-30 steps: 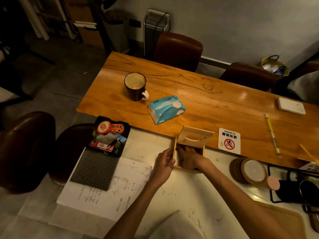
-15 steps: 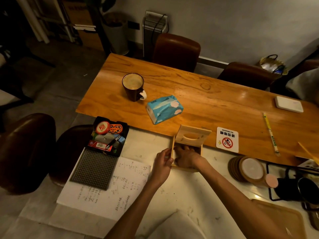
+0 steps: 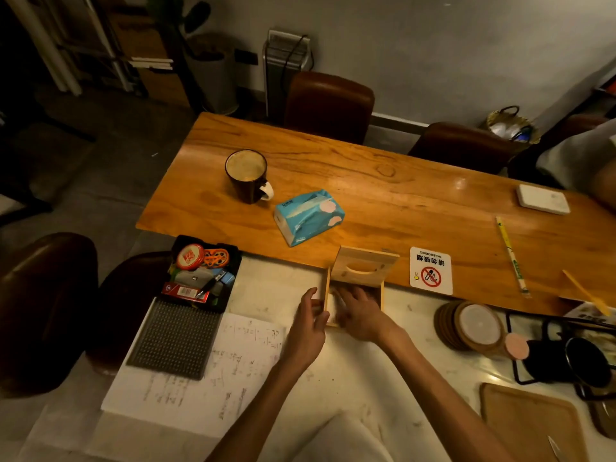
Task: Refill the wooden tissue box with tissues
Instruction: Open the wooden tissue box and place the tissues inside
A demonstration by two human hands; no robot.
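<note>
wooden tissue box stands on the pale counter against the wooden table, lid raised. left hand pinches the box's left wall, fingers narrowly curled. right hand reaches inside the box, fingers spread, nearly straight; contact blurred. blue tissue pack lies on the table beyond the lid, near a mug. no-smoking sign lies just right of the box.

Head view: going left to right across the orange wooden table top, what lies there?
Dark mug → blue tissue pack → no-smoking sign → white square pad.
</note>
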